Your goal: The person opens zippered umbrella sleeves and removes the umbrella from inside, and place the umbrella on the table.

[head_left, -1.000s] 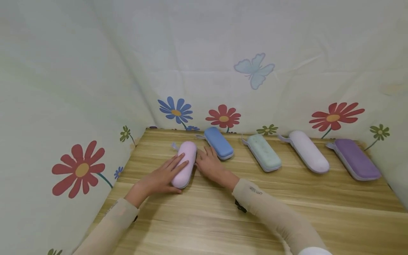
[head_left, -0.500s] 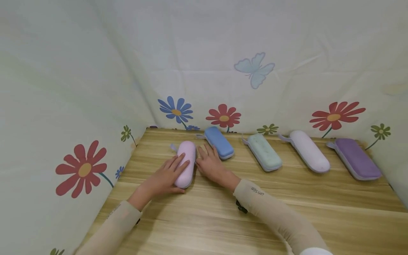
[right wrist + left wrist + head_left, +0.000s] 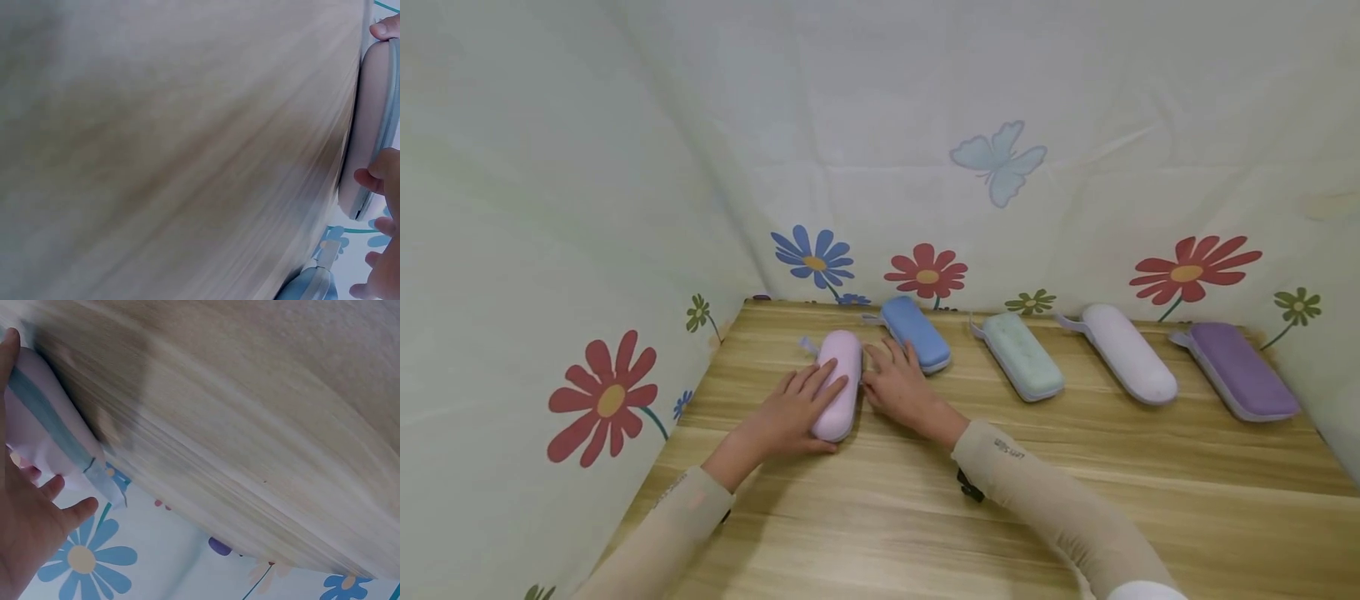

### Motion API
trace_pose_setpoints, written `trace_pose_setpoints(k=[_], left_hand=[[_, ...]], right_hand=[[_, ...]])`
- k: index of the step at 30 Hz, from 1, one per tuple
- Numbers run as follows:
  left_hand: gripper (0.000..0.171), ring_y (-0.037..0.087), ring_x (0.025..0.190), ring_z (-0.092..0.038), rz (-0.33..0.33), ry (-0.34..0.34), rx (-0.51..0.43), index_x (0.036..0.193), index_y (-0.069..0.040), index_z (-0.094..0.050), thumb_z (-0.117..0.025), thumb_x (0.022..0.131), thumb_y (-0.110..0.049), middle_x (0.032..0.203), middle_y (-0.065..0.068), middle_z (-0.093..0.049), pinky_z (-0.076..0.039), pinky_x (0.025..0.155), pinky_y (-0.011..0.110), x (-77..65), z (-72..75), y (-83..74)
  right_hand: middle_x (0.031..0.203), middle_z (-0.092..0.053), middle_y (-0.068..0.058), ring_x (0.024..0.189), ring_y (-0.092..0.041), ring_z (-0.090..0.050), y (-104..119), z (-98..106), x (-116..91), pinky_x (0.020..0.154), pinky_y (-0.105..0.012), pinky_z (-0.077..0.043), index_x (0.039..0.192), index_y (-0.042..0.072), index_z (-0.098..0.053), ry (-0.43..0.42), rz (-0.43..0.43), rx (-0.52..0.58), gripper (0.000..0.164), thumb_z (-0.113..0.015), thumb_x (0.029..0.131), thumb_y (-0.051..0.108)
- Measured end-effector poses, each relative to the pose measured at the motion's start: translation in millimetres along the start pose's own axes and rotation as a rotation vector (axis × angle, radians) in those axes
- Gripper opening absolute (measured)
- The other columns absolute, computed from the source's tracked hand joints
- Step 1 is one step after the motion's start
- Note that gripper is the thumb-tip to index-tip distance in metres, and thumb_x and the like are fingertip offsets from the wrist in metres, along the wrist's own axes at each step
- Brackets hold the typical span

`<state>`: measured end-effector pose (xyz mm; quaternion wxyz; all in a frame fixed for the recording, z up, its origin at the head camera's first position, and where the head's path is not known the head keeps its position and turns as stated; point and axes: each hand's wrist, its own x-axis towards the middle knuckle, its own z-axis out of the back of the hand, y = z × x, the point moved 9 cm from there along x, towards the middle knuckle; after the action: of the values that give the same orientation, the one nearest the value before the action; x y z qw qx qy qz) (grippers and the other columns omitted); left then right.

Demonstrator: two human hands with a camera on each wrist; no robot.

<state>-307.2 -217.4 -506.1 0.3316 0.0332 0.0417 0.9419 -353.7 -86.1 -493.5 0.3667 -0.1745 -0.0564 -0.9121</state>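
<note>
Resting left grip point(image 3: 784, 415) atop pink case point(image 3: 844, 352), fingers spread, right grip point(image 3: 901, 390) pinching at its zipper point(image 3: 388, 122).

Wood grain streaks the table point(image 3: 880, 525), smooth with a soft sheen; the pink case point(image 3: 841, 413) looks smooth and matt, so does the blue case point(image 3: 916, 330), and here's the backdrop point(image 3: 865, 125), creased cloth, dull, plus wrinkled fabric sleeves point(image 3: 1060, 510), matt
</note>
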Motion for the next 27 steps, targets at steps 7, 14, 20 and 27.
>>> trace_pose_setpoints(k=[7, 14, 20, 27], left_hand=[[0.117, 0.039, 0.147, -0.030, 0.032, -0.024, 0.080, 0.162, -0.016, -0.028, -0.070, 0.074, -0.080, 0.167, 0.017, -0.020, -0.034, 0.110, 0.065, 6.8, 6.3, -2.9], [0.118, 0.036, 0.155, -0.013, 0.021, -0.041, 0.118, 0.158, -0.006, -0.035, -0.066, 0.074, -0.083, 0.168, 0.015, -0.019, -0.025, 0.117, 0.064, 13.8, 11.2, -10.9], [0.119, 0.038, 0.154, -0.018, 0.040, -0.015, 0.078, 0.156, -0.001, -0.035, -0.067, 0.074, -0.082, 0.165, 0.019, -0.025, -0.026, 0.119, 0.058, 20.4, 10.1, -13.5], [0.121, 0.045, 0.150, -0.022, 0.043, -0.052, -0.017, 0.148, 0.005, -0.038, -0.076, 0.069, -0.078, 0.156, 0.032, -0.032, -0.027, 0.119, 0.054, 23.4, 12.9, -14.2]], right_hand=[[0.134, -0.063, -0.009, 0.130, -0.040, -0.051, 4, 11, -5, 0.105, -0.063, -0.040, 0.101, 0.021, -0.078, -0.053, 0.074, 0.042, 0.013, -0.068, 0.097, 0.028], [0.132, -0.065, -0.007, 0.126, -0.034, -0.054, 12, 9, -12, 0.105, -0.057, -0.042, 0.106, 0.022, -0.078, 0.018, 0.118, 0.059, 0.015, -0.068, 0.098, 0.028], [0.133, -0.064, -0.008, 0.125, -0.034, -0.055, 14, 14, -18, 0.104, -0.057, -0.043, 0.108, 0.020, -0.078, 0.023, 0.138, 0.069, 0.016, -0.066, 0.099, 0.026], [0.132, -0.062, -0.010, 0.125, -0.036, -0.054, 7, 23, -21, 0.102, -0.057, -0.044, 0.097, 0.021, -0.078, 0.005, 0.152, 0.092, 0.009, -0.069, 0.097, 0.023]])
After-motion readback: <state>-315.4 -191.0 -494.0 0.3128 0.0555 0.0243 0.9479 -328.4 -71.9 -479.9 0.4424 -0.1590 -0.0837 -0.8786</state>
